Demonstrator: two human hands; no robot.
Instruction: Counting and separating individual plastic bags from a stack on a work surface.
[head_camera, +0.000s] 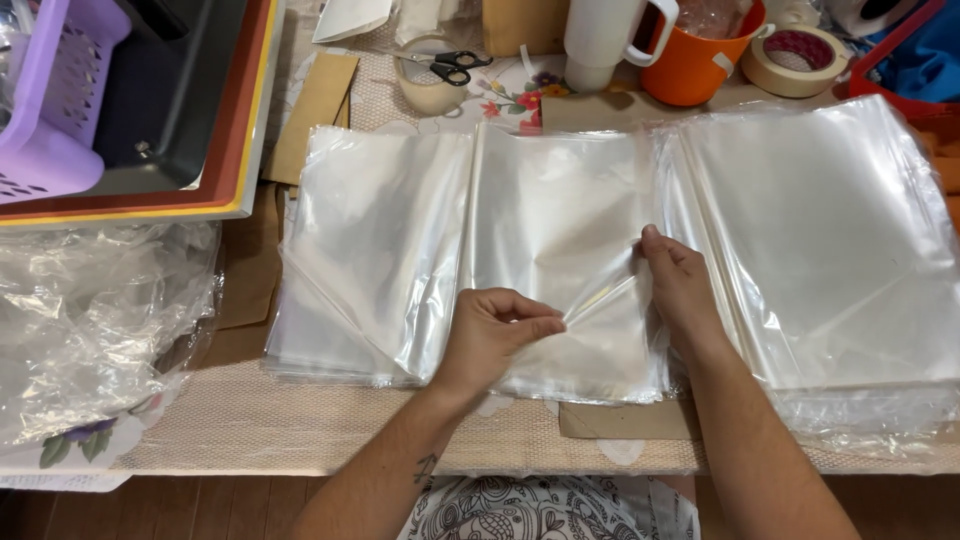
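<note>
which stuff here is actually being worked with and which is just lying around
In hand: left hand pinching the middle clear plastic sheet; right hand pressing it; plastic stacks left and right.

Lying about: scissors, orange cup, tape roll, purple basket, crumpled plastic.

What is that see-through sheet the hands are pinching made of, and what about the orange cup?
The clear sheet looks like thin, glossy plastic film: see-through, shiny and creased where the left hand pinches it and the right hand presses it. The orange cup looks like hard, smooth plastic, judging by its even colour and soft sheen.
</note>
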